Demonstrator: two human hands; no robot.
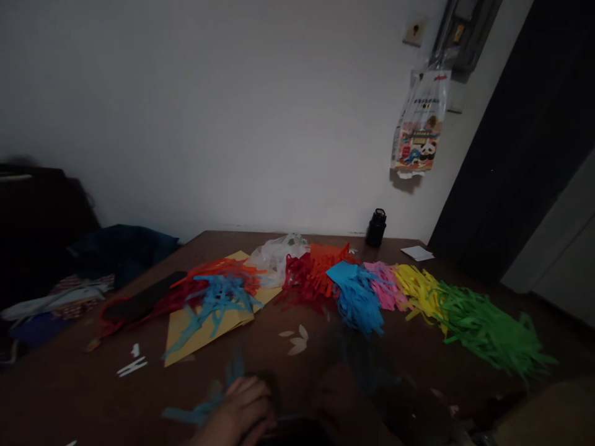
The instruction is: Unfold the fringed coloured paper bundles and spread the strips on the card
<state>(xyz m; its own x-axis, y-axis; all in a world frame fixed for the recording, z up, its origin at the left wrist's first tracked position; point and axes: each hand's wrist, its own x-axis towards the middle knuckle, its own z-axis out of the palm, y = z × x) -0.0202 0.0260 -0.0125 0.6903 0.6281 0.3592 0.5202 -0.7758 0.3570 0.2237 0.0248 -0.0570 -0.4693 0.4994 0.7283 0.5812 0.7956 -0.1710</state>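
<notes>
At the table's near edge, my left hand (245, 406) has its fingers curled. Blue paper strips (199, 412) stick out on its left side and behind it, seemingly pinched in the fingers. My right hand (339, 393) is dark and smeared by motion, so its fingers cannot be made out. A faint bluish blur (367, 365) shows beyond it. Ahead of both hands lies a row of fringed paper: red (297, 272), orange (323, 272), blue (357, 303), pink (383, 285), yellow (421, 288) and green (493, 328).
Blue strips (220, 297) lie on yellow paper (209, 337) at left, beside orange strips (227, 266) and a long dark object (144, 297). Behind are a clear plastic bag (274, 257), a black bottle-like item (376, 229) and white paper (417, 253). Small white pieces (132, 367) lie at left.
</notes>
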